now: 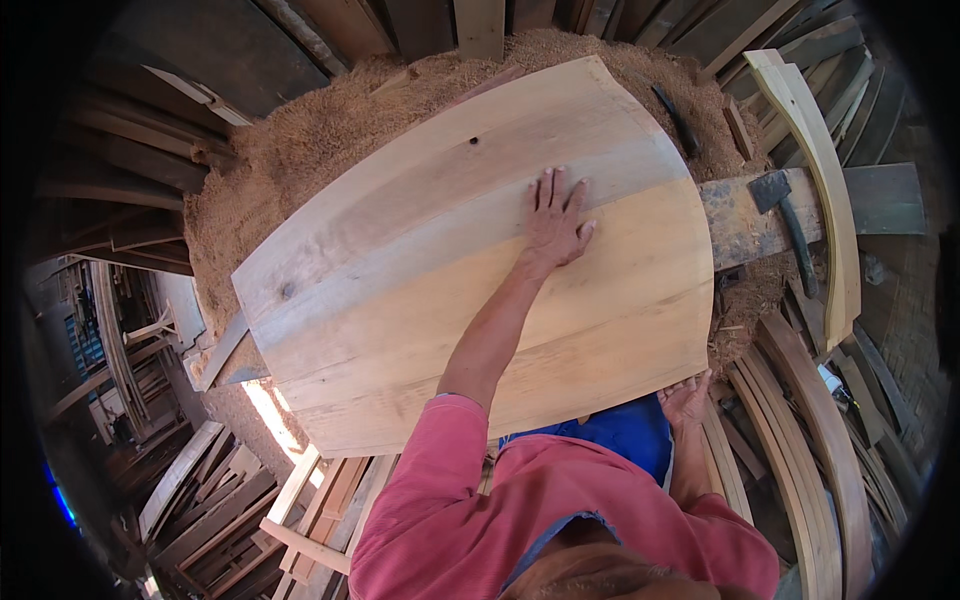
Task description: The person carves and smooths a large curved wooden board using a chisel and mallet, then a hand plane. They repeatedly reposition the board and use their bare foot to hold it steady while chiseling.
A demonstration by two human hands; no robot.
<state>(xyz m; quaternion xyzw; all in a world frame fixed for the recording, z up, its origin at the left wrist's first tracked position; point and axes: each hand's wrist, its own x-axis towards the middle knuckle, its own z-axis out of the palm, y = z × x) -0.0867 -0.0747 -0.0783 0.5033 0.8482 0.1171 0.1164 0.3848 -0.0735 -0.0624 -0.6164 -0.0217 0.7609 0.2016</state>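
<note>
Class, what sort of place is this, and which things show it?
Probably a woodworking shop: shavings or sawdust surround the broad wooden panel, a dark hand tool lies nearby, and timber pieces are stacked around.

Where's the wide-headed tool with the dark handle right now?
In the head view, the tool lies at right, its head on the plank beyond the big board, just left of the curved pale timber.

The wooden panel (430,270) is hiding part of a plank (738,225) from me; 1 pink sleeve (437,450) is partly masking the panel's edge.
</note>
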